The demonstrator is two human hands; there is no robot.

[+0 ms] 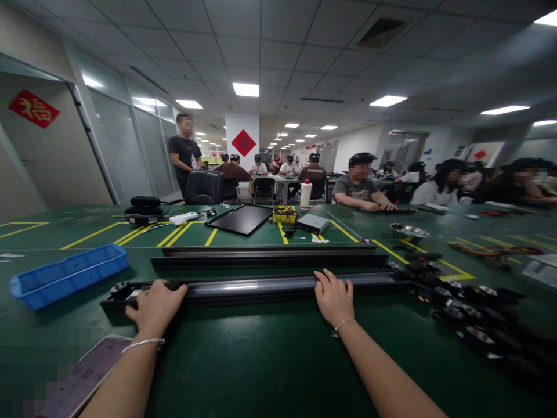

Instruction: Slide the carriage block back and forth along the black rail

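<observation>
A long black rail [252, 288] with a shiny strip along its middle lies crosswise on the green table in front of me. My left hand [157, 306] is closed over its left end, the fingers bent across it. Beside those fingertips is a small black piece [174, 284], partly covered by the hand. Further right, my right hand [334, 299] rests on the rail with its fingers spread. Behind it, parallel, lies another long black rail [270, 261]. Both palms and the undersides of my fingers are hidden.
A blue plastic tray [69, 276] stands left, a phone [87, 371] near my left forearm. Many small black parts [474, 319] are heaped right, near a metal bowl [409, 232]. A black panel [239, 219] and a white bottle [305, 195] are further back; people sit beyond.
</observation>
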